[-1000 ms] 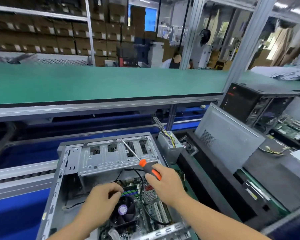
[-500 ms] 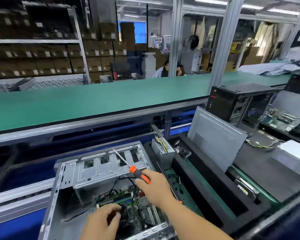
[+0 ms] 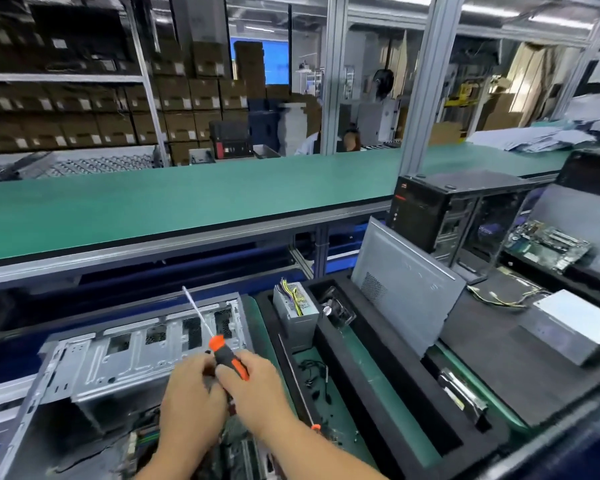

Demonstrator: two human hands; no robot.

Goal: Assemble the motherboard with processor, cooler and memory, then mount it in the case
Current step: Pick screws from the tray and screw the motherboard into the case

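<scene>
An open grey computer case [image 3: 125,355] lies on its side at the lower left. The motherboard [image 3: 142,441] sits inside it, mostly hidden under my arms. My right hand [image 3: 257,393] grips an orange and black screwdriver [image 3: 222,351] above the case, its shaft pointing up and to the left. My left hand [image 3: 191,400] is pressed close against the right one, with its fingers curled at the screwdriver's handle. Whether those fingers hold anything is hidden.
A black foam tray right of the case holds an upright power supply [image 3: 295,317], a second screwdriver [image 3: 302,393], a leaning grey side panel [image 3: 406,292] and a drive [image 3: 461,393]. Farther right stand a black tower [image 3: 440,209], another motherboard [image 3: 548,244] and a silver power supply [image 3: 575,327]. A green shelf [image 3: 187,195] runs across above.
My left hand has lifted off the cooler fan inside the case and come up to meet my right hand at the screwdriver handle. The view has tilted upward.
</scene>
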